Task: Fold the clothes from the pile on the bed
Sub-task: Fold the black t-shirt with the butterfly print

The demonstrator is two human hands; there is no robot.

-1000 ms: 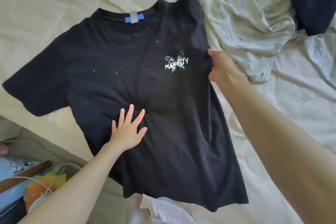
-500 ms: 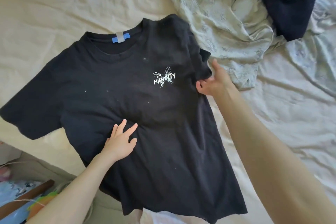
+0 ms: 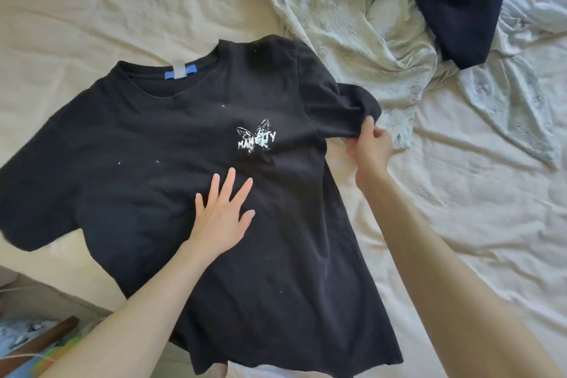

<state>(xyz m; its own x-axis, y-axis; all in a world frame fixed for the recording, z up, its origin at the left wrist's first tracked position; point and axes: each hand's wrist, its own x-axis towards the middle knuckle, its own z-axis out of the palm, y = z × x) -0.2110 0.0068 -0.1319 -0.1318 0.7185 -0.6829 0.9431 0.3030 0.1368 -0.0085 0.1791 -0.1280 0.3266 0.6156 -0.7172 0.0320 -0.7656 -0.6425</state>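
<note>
A black T-shirt point(image 3: 147, 169) with a white butterfly print lies front up on the cream bed sheet point(image 3: 122, 9). Its neck with a blue label points to the far side and its hem hangs over the near bed edge. My left hand point(image 3: 224, 212) presses flat on the shirt's chest, fingers spread. My right hand point(image 3: 369, 147) pinches the hem of the shirt's right sleeve point(image 3: 346, 107) and holds it out from the body. The left sleeve lies spread at the far left.
A pale green patterned garment point(image 3: 352, 34) lies crumpled at the far right, with a dark navy garment point(image 3: 460, 0) on top of it. White bedding point(image 3: 475, 209) covers the right side. Below the bed edge at the lower left are coloured objects on the floor point(image 3: 30, 344).
My right hand has drawn the tucked-under right sleeve out to the side. My left hand slid up the shirt's chest and flattened. The camera view shifted down the bed.
</note>
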